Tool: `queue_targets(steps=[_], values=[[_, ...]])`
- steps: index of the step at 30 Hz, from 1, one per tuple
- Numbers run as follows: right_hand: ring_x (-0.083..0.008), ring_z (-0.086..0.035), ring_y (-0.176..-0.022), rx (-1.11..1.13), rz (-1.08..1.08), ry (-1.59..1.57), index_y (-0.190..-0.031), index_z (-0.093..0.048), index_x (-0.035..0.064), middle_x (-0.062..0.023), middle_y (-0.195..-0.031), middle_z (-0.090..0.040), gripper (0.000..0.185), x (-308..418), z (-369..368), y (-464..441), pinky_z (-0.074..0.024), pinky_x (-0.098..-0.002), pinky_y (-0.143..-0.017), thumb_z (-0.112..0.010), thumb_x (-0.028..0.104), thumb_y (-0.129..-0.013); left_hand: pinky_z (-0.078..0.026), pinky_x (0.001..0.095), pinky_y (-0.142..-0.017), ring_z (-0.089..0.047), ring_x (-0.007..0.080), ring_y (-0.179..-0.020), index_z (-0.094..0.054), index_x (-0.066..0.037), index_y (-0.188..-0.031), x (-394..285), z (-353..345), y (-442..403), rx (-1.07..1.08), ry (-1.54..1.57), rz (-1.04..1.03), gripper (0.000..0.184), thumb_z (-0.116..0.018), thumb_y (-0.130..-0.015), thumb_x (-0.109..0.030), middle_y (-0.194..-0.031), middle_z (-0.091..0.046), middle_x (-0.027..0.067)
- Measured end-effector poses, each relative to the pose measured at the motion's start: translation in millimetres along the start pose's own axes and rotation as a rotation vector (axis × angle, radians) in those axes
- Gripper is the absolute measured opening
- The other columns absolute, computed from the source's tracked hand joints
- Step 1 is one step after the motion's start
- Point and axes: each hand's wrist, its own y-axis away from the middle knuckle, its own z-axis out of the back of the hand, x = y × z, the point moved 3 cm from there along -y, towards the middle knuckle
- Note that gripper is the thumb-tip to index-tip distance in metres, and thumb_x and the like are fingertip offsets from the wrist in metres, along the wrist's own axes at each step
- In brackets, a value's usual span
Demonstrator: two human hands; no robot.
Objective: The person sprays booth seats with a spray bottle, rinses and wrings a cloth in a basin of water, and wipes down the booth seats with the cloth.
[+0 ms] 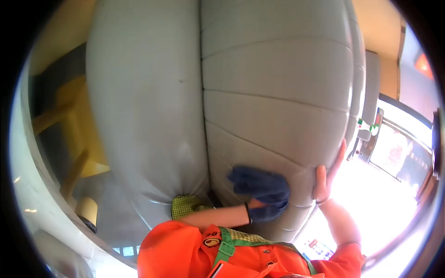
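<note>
A dark blue cloth (264, 187) lies pressed against the lower part of a grey padded seat back (278, 78). My left hand (257, 204) is on this cloth, mostly covered by it, with a dark band at the wrist. My right hand (327, 180) rests on the right edge of the seat back, its thumb and a finger apart, holding nothing. The smooth grey seat cushion (143, 102) meets the seat back along a dark seam. Beside my left forearm, a green checked cloth (186, 206) sits on the cushion.
At the left stands a yellow chair (83, 125) with wooden legs, next to a pale curved surface (32, 185). Beyond the seat back, at the right, are a bright window-like area and a dark-framed display (394, 150). My orange shirt with green straps fills the bottom.
</note>
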Motion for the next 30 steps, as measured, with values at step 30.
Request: queue_targets(steps=[30], values=[[-0.0284, -0.021, -0.129, 0.209, -0.118, -0.157, -0.137, -0.007, -0.0004, -0.0196, -0.139, -0.022, 0.087, -14, 19, 267, -0.0154, -0.0341, -0.105, -0.058, 0.027, -0.072, -0.039, 0.0460, -0.085, -0.052, 0.0402, -0.093, -0.057, -0.002, -0.099, -1, -3, 67, -0.646, -1.338, 0.308, 0.050, -0.037, -0.087, -0.046, -0.098, -0.056, 0.0258]])
